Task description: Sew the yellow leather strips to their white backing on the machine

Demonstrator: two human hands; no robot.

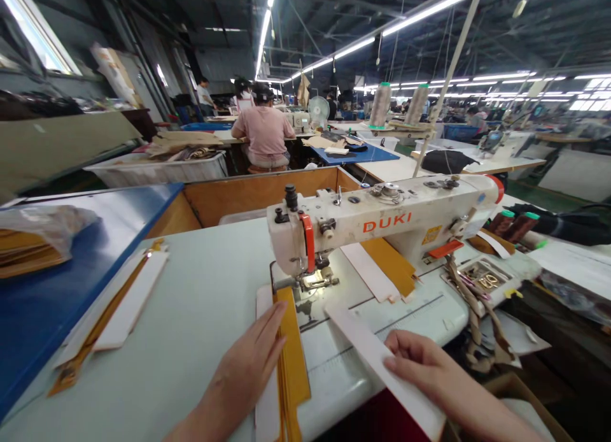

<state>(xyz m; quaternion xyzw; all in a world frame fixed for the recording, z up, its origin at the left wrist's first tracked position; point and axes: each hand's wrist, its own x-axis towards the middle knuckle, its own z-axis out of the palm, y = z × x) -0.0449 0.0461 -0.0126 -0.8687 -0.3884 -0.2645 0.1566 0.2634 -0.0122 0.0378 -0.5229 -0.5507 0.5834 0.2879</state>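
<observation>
Left hand (248, 362): laid flat, fingers straight and nearly together, tips touching the yellow strip (294, 359).
Right hand (422, 362): pinching the long white strip (367, 346) between thumb and bent fingers.
Yellow strip: lying on the table (191, 289), reaching from beside the sewing machine (382, 220) toward the near edge, with a white piece (268, 407) just left.
Long white strip: held slanting across the table's near edge, right of the yellow strip.
</observation>
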